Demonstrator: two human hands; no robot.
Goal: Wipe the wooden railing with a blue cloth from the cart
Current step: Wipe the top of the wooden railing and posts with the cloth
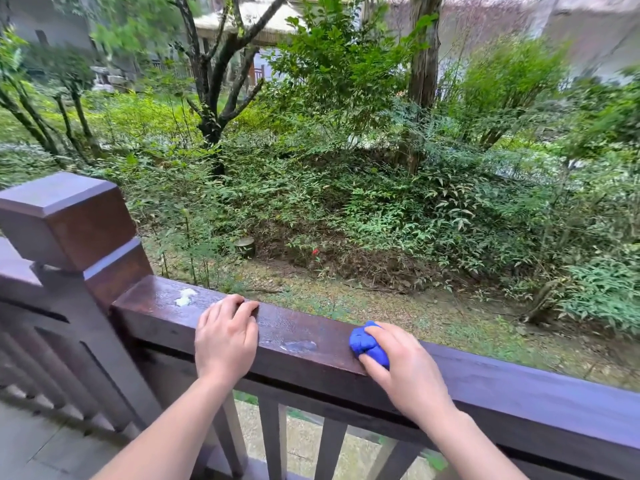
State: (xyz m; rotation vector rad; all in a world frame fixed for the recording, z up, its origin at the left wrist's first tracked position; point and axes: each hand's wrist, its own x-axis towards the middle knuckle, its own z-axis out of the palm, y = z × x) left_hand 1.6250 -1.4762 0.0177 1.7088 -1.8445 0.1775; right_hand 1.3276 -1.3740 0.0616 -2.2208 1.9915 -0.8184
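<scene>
A dark brown wooden railing [304,334] runs from the left post down to the right across the view. My right hand [405,368] presses a bunched blue cloth [365,344] onto the rail's top. My left hand [227,336] rests on the rail further left, fingers curled over its far edge, with nothing in it. A white smear [185,296] sits on the rail near the post, and a pale wet patch [298,346] lies between my hands. The cart is out of view.
A thick square post [65,220] stands at the rail's left end, with a second rail section going off left. Vertical balusters [273,441] hang below. Beyond the railing is a garden of shrubs and trees [346,150]. Grey paving lies at lower left.
</scene>
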